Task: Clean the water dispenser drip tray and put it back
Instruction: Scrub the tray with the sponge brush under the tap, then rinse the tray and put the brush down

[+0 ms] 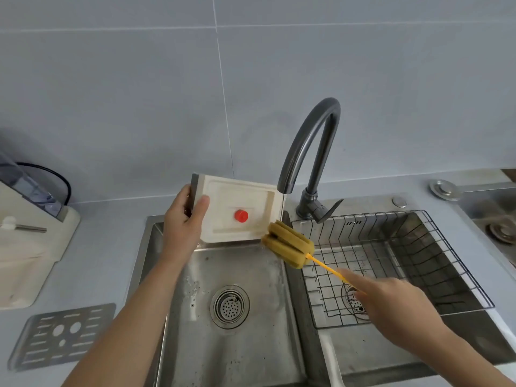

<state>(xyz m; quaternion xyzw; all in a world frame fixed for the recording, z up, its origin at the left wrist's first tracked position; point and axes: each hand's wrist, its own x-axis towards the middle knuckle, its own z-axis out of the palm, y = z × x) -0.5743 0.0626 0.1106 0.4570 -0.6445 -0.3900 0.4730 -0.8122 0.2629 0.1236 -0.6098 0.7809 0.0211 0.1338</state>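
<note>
My left hand (184,219) grips the left edge of the cream drip tray (237,196), tilted up over the left sink basin with its inside facing me. A red float (241,215) sits in the tray's middle. My right hand (391,305) holds the thin yellow handle of a sponge brush (289,244). The brush's yellow-brown sponge head touches the tray's lower right corner. A thin stream of water falls from the faucet (310,141) spout beside the tray's right edge.
The tray's metal grille cover (62,335) lies on the counter at lower left. The water dispenser (30,219) stands at the left edge. A wire rack (391,261) fills the right basin. The left basin (231,331) has an open drain strainer.
</note>
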